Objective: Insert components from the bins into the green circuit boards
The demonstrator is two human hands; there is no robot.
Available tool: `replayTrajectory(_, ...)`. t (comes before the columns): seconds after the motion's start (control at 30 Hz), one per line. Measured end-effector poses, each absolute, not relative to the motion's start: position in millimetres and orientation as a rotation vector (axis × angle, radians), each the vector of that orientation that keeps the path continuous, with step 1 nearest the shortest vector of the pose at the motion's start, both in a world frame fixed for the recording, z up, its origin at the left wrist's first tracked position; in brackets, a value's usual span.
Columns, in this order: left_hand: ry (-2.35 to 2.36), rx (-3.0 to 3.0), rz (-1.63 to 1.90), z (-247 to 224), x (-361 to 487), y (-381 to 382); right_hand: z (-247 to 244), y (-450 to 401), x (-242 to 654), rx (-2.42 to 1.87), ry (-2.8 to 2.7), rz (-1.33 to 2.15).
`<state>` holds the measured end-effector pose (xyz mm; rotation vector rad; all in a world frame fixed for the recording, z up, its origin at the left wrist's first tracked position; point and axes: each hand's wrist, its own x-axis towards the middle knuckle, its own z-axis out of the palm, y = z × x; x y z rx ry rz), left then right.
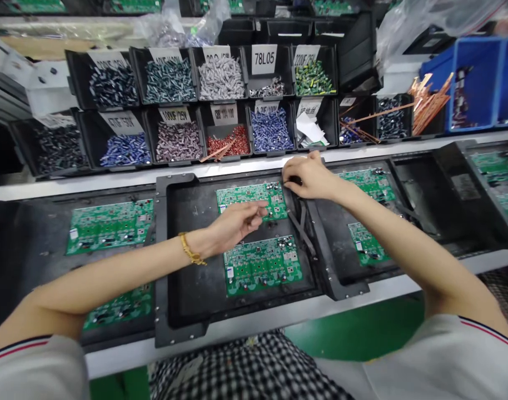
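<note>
Two green circuit boards lie in a black tray [187, 222], the upper board [241, 194] behind the lower board [262, 266]. My left hand [237, 225], with a yellow bracelet at the wrist, is over the lower left part of the upper board. Its fingers are curled together near the black components; anything pinched there is too small to name. My right hand [308, 175] hovers at the tray's back right corner, just right of the upper board. Thumb and fingers are bent towards each other, and what they hold, if anything, cannot be made out.
Behind the trays stand two rows of black bins, among them blue capacitors [272, 129], red parts [233, 140] and green parts [312, 78]. Copper-coloured strips [431, 105] stick up at the right beside a blue bin [474, 83]. Neighbouring trays hold more boards [110, 225].
</note>
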<state>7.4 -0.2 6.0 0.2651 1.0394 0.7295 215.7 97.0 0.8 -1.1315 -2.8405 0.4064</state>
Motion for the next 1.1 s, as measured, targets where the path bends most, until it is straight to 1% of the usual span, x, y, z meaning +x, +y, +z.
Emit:
replayTrajectory(0.1,1.052,0.336,0.694,-1,8,-9,-13,100,214,-1.087,-2.823,0.504)
replayTrajectory(0.23,1.044,0.401,0.688,-5,11,-12,-16,97,212,-1.122,-2.791,0.533)
replayTrajectory(0.43,1.037,0.416,0.749,-5,12,-9,-12,99,211,-1.116,-2.864,0.502)
replayTrajectory(0.57,1.032,0.357,0.714,-3,10,-10,-6,94,208,-1.115,-2.920,0.396)
replayTrajectory(0.63,1.043,0.331,0.707,-1,9,-11,-1,83,205,-1.183,-2.875,0.319)
replayTrajectory(0.7,1.067,0.289,0.700,1,9,-12,6,67,201,-1.262,-2.764,0.321)
replayTrajectory(0.87,1.069,0.236,0.695,9,22,-19,21,16,190,-1.167,-2.595,0.615)
replayTrajectory(1.0,1.034,0.241,0.691,13,32,-28,30,-11,190,-1.200,-2.570,0.513)
replayTrajectory(1.1,1.043,0.270,0.563,18,20,-41,31,-22,203,-1.206,-2.627,0.443)
